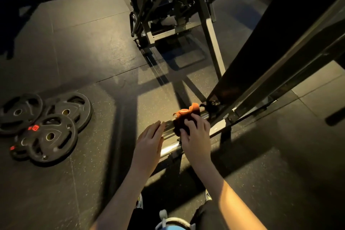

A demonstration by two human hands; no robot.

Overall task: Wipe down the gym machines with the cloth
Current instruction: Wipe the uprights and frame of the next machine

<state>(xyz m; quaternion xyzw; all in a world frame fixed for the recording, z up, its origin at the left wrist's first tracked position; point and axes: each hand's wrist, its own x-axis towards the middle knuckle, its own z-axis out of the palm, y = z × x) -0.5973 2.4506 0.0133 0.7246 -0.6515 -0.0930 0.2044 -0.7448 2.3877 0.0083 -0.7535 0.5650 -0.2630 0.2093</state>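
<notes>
Orange cloth (184, 117) lay draped over the chrome bar (169, 148), whose long axis ran from the person up-right into the machine frame (261, 73). Right hand (196, 136) gripped the cloth; left hand (149, 142), fingers straight, apparently touched the bar just alongside

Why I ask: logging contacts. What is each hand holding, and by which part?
The right hand grips the orange cloth by its near end, pressing it on the chrome bar. The left hand holds nothing, fingers straight beside the bar.

Dark speckled rubber-tile floor (97, 46): bore three black weight plates (44, 127), overlapping, at left; grey machine frame (211, 43) stood beyond.
</notes>
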